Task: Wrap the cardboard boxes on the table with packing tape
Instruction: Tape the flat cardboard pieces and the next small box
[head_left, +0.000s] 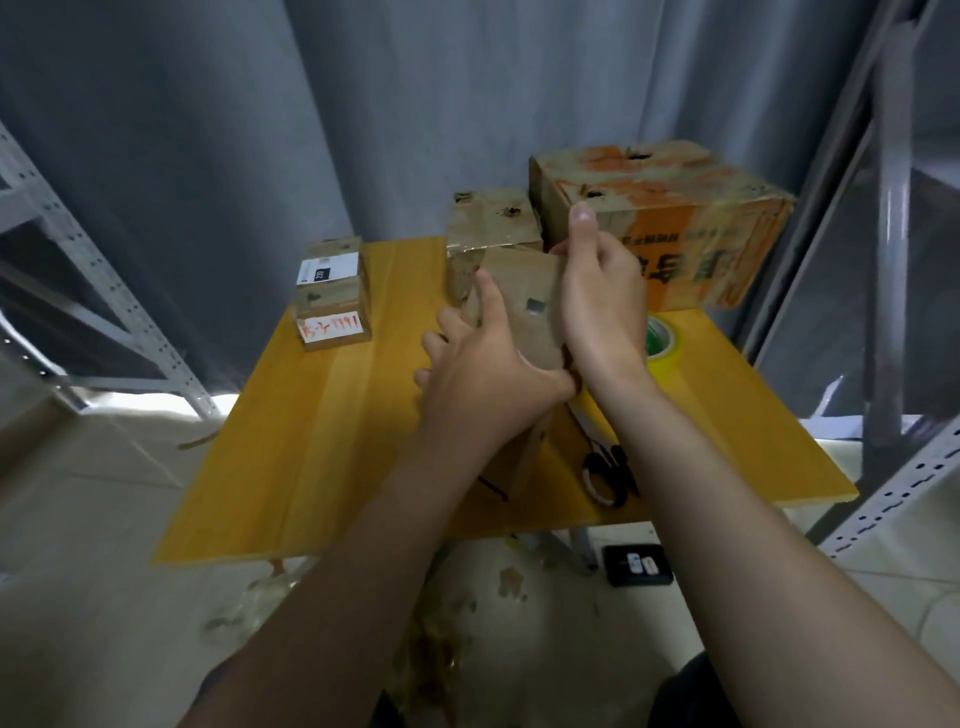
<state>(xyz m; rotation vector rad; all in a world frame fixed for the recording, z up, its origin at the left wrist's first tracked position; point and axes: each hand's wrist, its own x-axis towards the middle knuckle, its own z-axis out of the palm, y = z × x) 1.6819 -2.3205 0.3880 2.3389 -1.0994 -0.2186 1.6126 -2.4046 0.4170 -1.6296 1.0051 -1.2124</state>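
Left grip (483, 364), right grip (597, 306) bare; forearms (727, 493) bare; dark garment (696, 691) at lower frame edge.

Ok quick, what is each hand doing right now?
Left hand: holds the small cardboard box, fingers curled round its left edge.
Right hand: grips the same box's right edge.

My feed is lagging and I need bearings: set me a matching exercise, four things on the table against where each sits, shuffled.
Things:
1 small labelled box
2 plain brown box
3 tape roll
4 scissors

Places:
A near front edge, beside the right forearm
B far left of the table, alone
C held between left hand and right hand
D partly hidden behind the right wrist

Pairs: 1-B, 2-C, 3-D, 4-A
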